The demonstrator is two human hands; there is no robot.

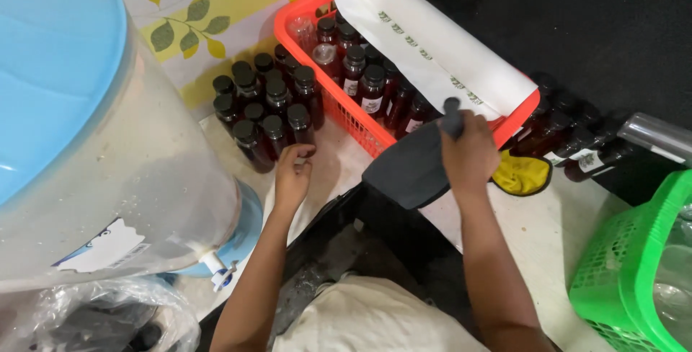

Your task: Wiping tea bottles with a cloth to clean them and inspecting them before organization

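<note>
A: Item one: left hand [292, 176], fingers curled loosely, tips touching the nearest of the small dark bottles with black screw caps [268, 110], clustered on the floor at ten o'clock from me.

B: Handling?

A: I judge them rigid, smooth, liquid-filled, so fairly weighty for their size and slippery; I would take one round the body below the cap.

B: Item two?

A: Right hand [468, 152], closed round the handle of a dark grey flat-bladed tool [411, 168] at twelve o'clock, its blade hanging leftward. Probably light and stiff. Behind it, an orange plastic basket [339, 107] of similar bottles, with a white roll of printed label paper [440, 46] resting across its rim.
</note>
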